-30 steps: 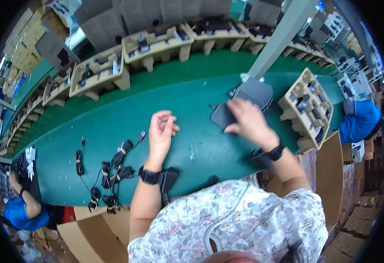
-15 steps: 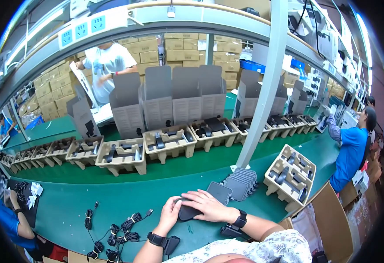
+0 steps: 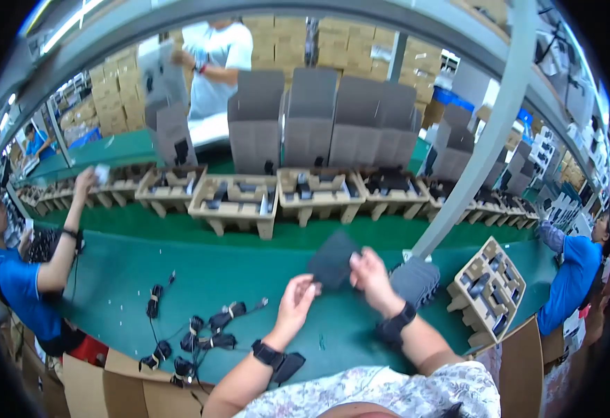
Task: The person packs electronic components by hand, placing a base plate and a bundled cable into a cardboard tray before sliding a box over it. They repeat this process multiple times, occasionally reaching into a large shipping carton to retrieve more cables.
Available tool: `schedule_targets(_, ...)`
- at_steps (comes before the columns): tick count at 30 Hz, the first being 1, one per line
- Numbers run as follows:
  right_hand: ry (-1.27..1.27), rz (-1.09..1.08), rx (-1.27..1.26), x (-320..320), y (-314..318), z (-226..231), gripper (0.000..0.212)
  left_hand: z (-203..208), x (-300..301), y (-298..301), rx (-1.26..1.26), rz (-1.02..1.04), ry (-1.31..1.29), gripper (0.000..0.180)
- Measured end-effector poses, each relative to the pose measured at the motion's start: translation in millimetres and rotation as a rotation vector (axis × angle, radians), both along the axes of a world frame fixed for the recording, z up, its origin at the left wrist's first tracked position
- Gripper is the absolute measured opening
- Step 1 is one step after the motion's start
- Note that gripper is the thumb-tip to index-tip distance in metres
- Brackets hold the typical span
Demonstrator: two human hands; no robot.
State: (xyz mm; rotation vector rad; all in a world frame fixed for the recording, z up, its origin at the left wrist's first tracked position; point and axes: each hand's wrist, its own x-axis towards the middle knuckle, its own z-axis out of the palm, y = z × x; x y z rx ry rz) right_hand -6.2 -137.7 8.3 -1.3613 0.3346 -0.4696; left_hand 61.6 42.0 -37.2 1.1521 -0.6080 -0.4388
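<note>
A dark grey, flat square plate (image 3: 334, 260) is held up over the green table, tilted, between my two hands. My left hand (image 3: 296, 301) pinches its lower left edge. On the plate's right edge, the fingers of my right hand (image 3: 374, 279) are closed. Right beside my right hand is a stack of similar dark grey plates (image 3: 416, 280). Each of my wrists wears a black strap with a small dark box. Several bundled black cables (image 3: 195, 334) lie on the table left of my hands.
Beyond my hands runs a row of moulded cardboard trays (image 3: 234, 202) with dark parts, some under raised grey box lids. Another tray (image 3: 486, 289) stands at right. A metal post (image 3: 482, 150) rises near the stack. Co-workers in blue sit left (image 3: 26, 285) and right (image 3: 573, 275).
The plate under my hands has come up off the table and tilted. My view has shifted. At left, a co-worker's arm now reaches toward the trays with a small white piece.
</note>
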Motion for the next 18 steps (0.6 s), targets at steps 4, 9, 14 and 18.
schedule_targets(4, -0.2, -0.242, -0.296, 48, -49, 11, 0.025, -4, 16, 0, 0.065, 0.073, -0.059, 0.031)
schedule_targets(9, -0.199, -0.392, -0.56, 107, -109, 25, 0.025, -2, 25, 9, 0.109, 0.115, -0.023, 0.03)
schedule_targets(14, -0.15, -0.515, -0.706, 162, -144, 47, 0.024, -5, 24, 15, 0.116, 0.122, -0.027, 0.029)
schedule_targets(18, -0.104, -0.523, -0.906, 197, -171, 55, 0.028, -10, 18, 16, 0.105, 0.118, 0.0, 0.028)
